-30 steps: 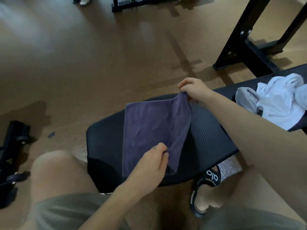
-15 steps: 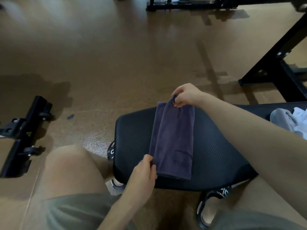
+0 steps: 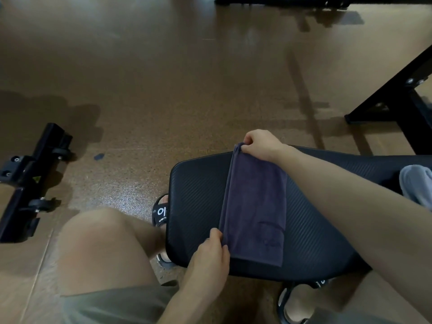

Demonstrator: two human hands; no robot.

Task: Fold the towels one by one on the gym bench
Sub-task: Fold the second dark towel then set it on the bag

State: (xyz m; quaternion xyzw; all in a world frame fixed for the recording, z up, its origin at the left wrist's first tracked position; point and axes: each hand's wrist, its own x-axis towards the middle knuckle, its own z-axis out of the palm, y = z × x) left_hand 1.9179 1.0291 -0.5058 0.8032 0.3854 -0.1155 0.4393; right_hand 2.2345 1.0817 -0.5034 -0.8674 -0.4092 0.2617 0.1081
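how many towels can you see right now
2: a dark purple towel on the bench, held by both hands, and a grey towel at the right edge, cut off by the frame. More may lie out of view.

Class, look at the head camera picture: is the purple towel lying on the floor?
No. The purple towel lies on the black gym bench, with the left hand and right hand pinching its left edge.

A folded towel lies on the table, running from six to twelve o'clock. The left hand pinches its near corner at seven o'clock; the right hand pinches its far corner at twelve. At three o'clock another towel rests on the table.
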